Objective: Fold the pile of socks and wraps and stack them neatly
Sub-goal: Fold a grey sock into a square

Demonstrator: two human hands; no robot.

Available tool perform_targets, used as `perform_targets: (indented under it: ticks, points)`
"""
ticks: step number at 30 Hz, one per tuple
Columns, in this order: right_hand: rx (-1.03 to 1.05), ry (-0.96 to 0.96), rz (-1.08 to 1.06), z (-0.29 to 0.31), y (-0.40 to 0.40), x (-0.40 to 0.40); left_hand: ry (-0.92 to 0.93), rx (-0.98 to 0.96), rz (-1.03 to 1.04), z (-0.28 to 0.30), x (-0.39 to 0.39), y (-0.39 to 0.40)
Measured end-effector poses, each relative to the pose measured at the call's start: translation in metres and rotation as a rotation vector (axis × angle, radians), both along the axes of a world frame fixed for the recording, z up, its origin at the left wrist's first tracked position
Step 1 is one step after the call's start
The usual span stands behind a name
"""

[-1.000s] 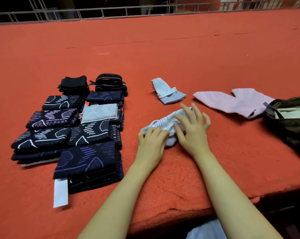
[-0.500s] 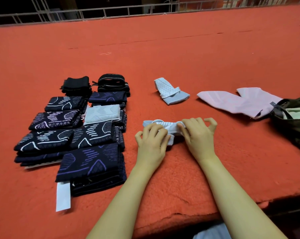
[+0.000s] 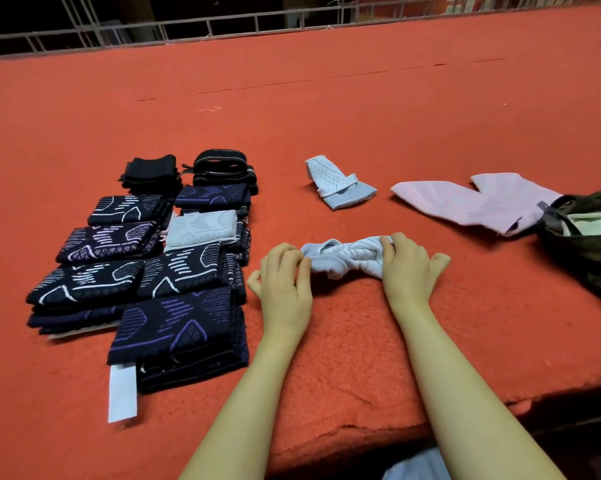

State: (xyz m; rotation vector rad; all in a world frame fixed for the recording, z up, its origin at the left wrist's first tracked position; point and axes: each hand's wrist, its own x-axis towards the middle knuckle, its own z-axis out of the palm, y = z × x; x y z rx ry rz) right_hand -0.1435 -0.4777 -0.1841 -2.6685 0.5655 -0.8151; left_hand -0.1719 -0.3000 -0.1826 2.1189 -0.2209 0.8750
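Observation:
A crumpled light blue sock lies on the red felt table in front of me. My left hand pinches its left end and my right hand grips its right end. Farther back lies another light blue sock, loosely folded. To the right, two pale pink wraps lie flat. On the left sit folded stacks of dark patterned socks, one pale grey folded piece and black rolled wraps.
A camouflage bag with pale cloth inside sits at the right edge, touching the pink wraps. A white paper tag sticks out under the nearest dark stack. The table's front edge runs just below my forearms. A metal railing borders the far side.
My right hand went from lying flat on the light blue sock to gripping its right end. Both hands have moved apart, so the sock now stretches sideways between them.

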Motion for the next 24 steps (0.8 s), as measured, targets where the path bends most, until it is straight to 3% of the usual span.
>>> perform_targets:
  ticks: [2,7,10,13,18,21,24]
  points:
    - [0.010,-0.017,0.019,-0.001,-0.001,-0.001,0.040,0.033,-0.019,0.000,-0.002,0.001]
    - [-0.047,-0.318,0.219,0.003,0.004,-0.010,-0.052,0.255,-0.189,-0.001,-0.005,-0.004]
    - [0.010,-0.228,0.453,0.009,0.009,-0.021,-0.049,0.315,-0.261,-0.001,-0.005,-0.003]
    - [-0.051,-0.096,0.542,0.004,0.006,-0.033,-0.024,0.355,-0.241,0.001,-0.007,-0.002]
    - [-0.127,-0.021,0.480,0.001,0.006,-0.040,-0.152,0.531,-0.142,-0.006,-0.010,-0.001]
    - [-0.197,-0.091,0.378,0.000,0.012,-0.038,-0.165,0.527,-0.069,-0.005,-0.012,0.000]
    - [-0.158,-0.137,0.236,0.002,0.015,-0.034,-0.208,0.473,-0.135,-0.002,-0.014,-0.001]
